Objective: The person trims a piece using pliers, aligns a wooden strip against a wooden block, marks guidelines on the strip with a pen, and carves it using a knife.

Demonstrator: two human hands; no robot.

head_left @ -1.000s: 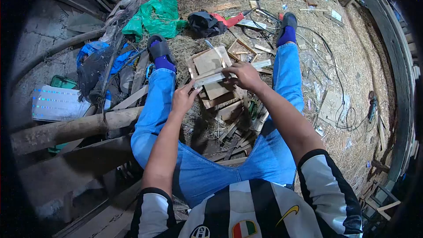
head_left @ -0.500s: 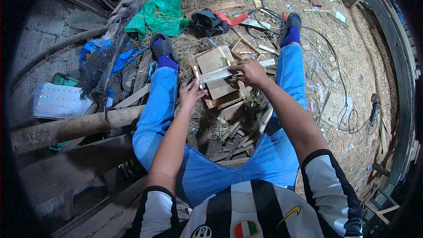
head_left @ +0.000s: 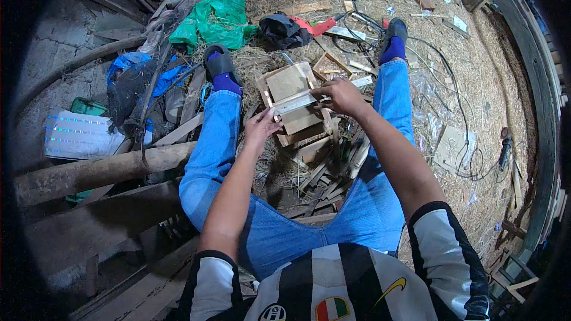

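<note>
A pale wooden strip (head_left: 294, 104) lies slantwise across a small boxy wooden piece (head_left: 288, 82) between my legs. My left hand (head_left: 262, 129) pinches the strip's left end, with thumb and fingers closed at the edge of the wooden piece. Toward the other end, my right hand (head_left: 342, 96) grips the strip from above, its fingers bent over it. The strip's right end sticks out past that hand. Part of the wooden piece is hidden under the strip and fingers.
Just beyond sits a small open wooden box (head_left: 331, 66). Wood offcuts (head_left: 324, 181) are heaped between my thighs. A green plastic bag (head_left: 214, 22), a black bag (head_left: 284, 30) and a red tool (head_left: 321, 26) lie ahead. A black cable (head_left: 443, 59) winds along the straw-strewn ground at right.
The strip has shifted and turned slightly over the wooden piece. My left hand has moved a little to the right, while my right hand stays nearly in place.
</note>
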